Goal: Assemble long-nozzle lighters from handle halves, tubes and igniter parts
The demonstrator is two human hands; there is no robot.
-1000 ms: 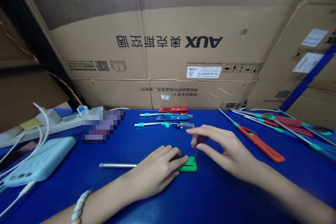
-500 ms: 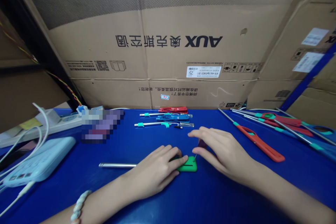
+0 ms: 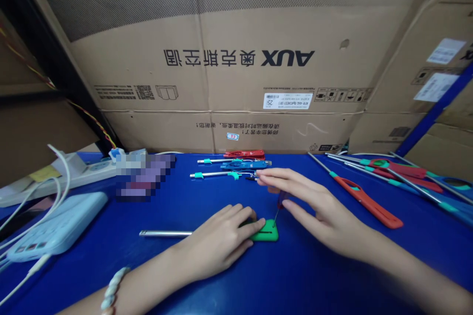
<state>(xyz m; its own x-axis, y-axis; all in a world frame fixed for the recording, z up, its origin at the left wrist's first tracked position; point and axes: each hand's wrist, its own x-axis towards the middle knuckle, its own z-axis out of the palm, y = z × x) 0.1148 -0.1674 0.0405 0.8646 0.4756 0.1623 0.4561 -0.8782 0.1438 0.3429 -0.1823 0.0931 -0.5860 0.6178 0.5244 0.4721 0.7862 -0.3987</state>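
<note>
My left hand [image 3: 218, 242] lies curled over a green-handled lighter [image 3: 266, 232] on the blue table [image 3: 295, 275], holding it down; its silver tube [image 3: 166, 233] sticks out to the left. My right hand [image 3: 314, 209] pinches a small dark-handled screwdriver [image 3: 280, 205] upright, its thin tip touching the green handle's right end. The right index finger stretches out toward the tools at the back.
Red, blue and teal long lighters [image 3: 236, 163] lie at the back centre. More long lighters [image 3: 373, 182] are spread at the right. A power strip [image 3: 74, 170], a pale blue power bank [image 3: 55, 226] and white cables sit at the left. Cardboard boxes [image 3: 236, 59] wall the back.
My right hand has lifted slightly and its fingers have stretched farther back, with the screwdriver still on the green handle. My left hand has not moved.
</note>
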